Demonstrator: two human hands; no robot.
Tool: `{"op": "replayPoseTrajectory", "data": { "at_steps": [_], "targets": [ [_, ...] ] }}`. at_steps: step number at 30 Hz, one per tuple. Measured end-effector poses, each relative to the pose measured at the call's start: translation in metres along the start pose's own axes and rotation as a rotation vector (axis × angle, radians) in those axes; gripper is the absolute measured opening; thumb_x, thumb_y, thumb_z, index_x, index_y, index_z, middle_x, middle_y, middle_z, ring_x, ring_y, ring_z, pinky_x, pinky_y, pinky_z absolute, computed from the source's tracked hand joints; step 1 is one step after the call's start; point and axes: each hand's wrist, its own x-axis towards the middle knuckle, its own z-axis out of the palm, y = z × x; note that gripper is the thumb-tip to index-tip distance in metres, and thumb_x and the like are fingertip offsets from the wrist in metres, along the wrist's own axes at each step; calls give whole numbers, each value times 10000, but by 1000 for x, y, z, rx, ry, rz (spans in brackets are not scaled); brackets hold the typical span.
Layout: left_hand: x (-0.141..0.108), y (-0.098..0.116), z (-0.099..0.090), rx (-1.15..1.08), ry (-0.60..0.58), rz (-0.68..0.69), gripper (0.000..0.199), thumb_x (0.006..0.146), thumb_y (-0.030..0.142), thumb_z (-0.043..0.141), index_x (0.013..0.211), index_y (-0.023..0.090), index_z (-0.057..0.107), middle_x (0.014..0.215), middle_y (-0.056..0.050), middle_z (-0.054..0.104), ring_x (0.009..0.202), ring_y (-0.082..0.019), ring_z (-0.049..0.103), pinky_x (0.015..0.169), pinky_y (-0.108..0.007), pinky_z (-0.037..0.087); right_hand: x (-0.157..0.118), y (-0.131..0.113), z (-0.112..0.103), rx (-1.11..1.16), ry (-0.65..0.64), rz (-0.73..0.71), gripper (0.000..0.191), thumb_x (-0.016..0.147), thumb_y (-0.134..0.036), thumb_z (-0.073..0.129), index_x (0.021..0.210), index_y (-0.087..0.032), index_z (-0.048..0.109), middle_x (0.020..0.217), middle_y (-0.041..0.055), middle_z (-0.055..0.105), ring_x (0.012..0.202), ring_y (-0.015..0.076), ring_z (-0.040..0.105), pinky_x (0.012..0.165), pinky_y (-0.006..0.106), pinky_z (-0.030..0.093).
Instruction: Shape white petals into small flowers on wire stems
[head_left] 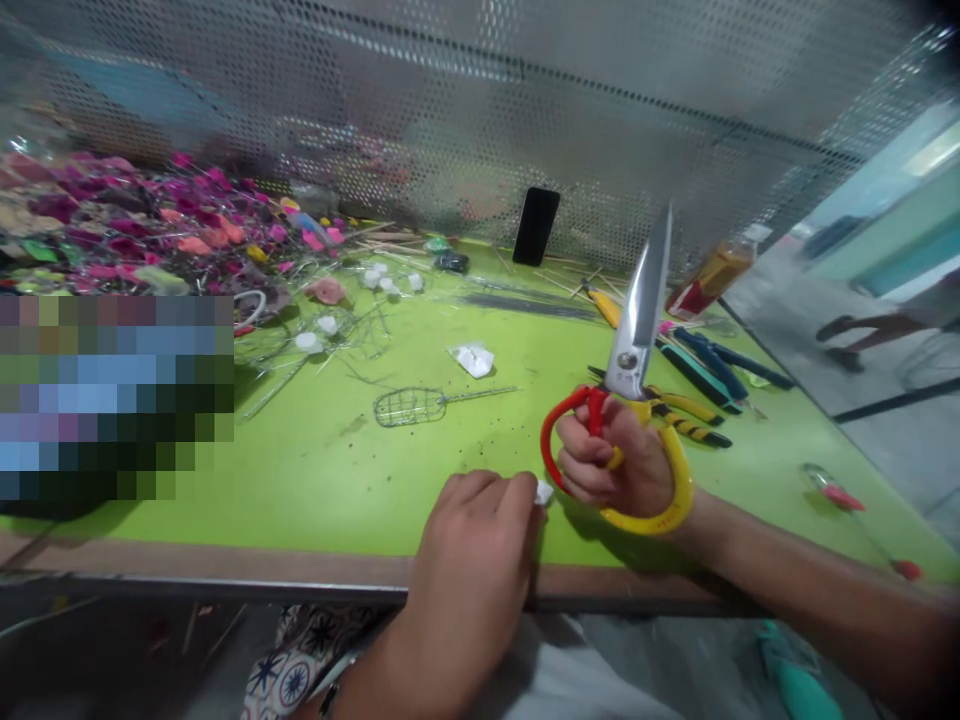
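Note:
My right hand (619, 455) grips a pair of scissors (637, 310) with one red and one yellow handle; the blades are together and point upward. Close beside it, near the table's front edge, my left hand (480, 530) is closed. A small white piece (543, 492) pokes out between its thumb and fingers, most of it hidden. Beyond my hands lies a small racket-shaped wire frame (410, 407) with a twisted wire handle. A crumpled white scrap (474, 359) rests behind that frame.
Pliers (705, 365) lie at the right, near a bottle of amber liquid (712, 275). A phone (536, 226) leans on the perforated metal screen (450, 120). Pink and purple pieces (150, 220) are heaped at the left. Grey wires (525, 305) lie at the back.

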Motion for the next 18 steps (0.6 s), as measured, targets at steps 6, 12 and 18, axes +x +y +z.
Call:
{"op": "replayPoseTrajectory", "data": {
  "at_steps": [6, 12, 18],
  "targets": [
    [-6, -2, 0, -43, 71, 111, 78, 1046, 187, 684, 989, 180, 738, 1012, -46, 837, 910, -258, 729, 842, -427, 527, -10, 16, -5, -150, -14, 27, 548, 1018, -621, 698, 716, -228, 465, 633, -105, 298, 440, 54, 160, 411, 204, 282],
    [-5, 1, -3, 1, 86, 167, 117, 1063, 206, 667, 987, 178, 752, 1034, -47, 853, 896, -245, 762, 807, -421, 505, -13, 29, -7, -201, 10, 21, 396, 1058, -483, 678, 792, -228, 533, 612, -87, 374, 460, 80, 284, 446, 225, 296],
    [-3, 2, -3, 51, 141, 205, 150, 1063, 211, 669, 950, 201, 767, 1004, -15, 863, 898, -227, 783, 823, -415, 478, -9, 21, -2, -185, 3, 58, 429, 1019, -500, 738, 770, -223, 526, 607, -92, 371, 465, 75, 287, 450, 216, 284]
  ]
}}
